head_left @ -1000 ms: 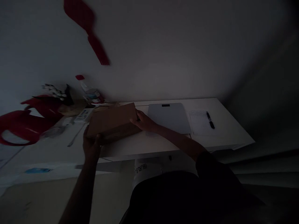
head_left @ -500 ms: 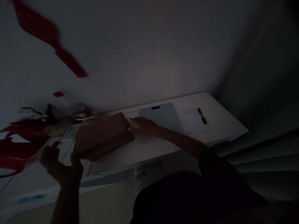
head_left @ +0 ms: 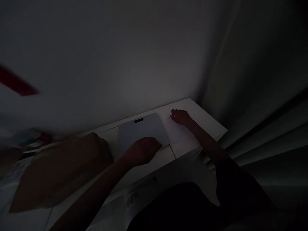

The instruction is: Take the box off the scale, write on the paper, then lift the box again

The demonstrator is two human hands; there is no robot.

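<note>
In dim light, my left hand (head_left: 144, 150) hovers over or rests on the front of a flat grey scale (head_left: 144, 130) with a small dark display. Its fingers are stretched out and close together, with nothing seen in them. My right hand (head_left: 180, 117) is over the white notepad (head_left: 172, 130), right of the scale. The right fingers are curled together near the pad's back edge; what they hold, if anything, is hidden. The pen is not visible. A brown cardboard box (head_left: 64, 170) lies left of the scale, behind my left forearm.
Everything stands on a long white tabletop (head_left: 204, 123) against a pale wall (head_left: 125, 64). Grey curtain folds (head_left: 264, 150) hang at the right. A red shape (head_left: 16, 81) is on the wall at left. Blurred items sit behind the box.
My view has turned right. My right hand has left the box's end and moved to the notepad. My left hand has come from beyond the box to the scale.
</note>
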